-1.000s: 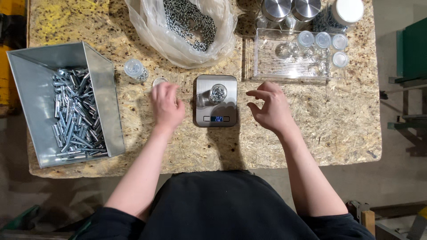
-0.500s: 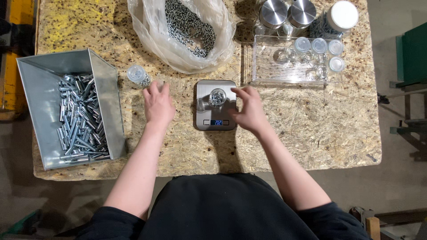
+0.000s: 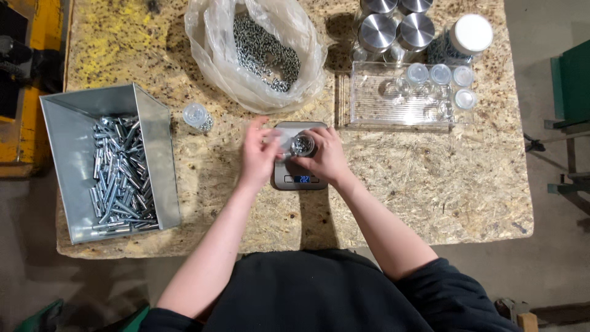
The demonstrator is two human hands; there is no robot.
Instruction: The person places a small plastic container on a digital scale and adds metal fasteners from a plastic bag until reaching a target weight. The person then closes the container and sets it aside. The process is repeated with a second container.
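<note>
Small clear jar (image 3: 302, 145) full of shiny metal bits stands on the kitchen scale (image 3: 299, 178) in the middle of the bench (image 3: 430, 190), and the scale's display is lit, so the weighing looks to be at hand or just finished. The right hand (image 3: 326, 157) is curled around the jar from the right, fingers touching its side. The left hand (image 3: 259, 150) sits just beside it, fingers pinched on what looks like a clear lid, though I cannot tell that for sure. By my reading the jar is filled and not yet capped. A second small jar (image 3: 196, 115) stands apart to the left, near a grey metal bin (image 3: 147, 141) of bolts. Behind the scale lies an open plastic bag (image 3: 215, 67) of small metal parts, and to the right a clear tray (image 3: 381, 104) holds several capped jars, seemingly the finished ones, with much room left.
</note>
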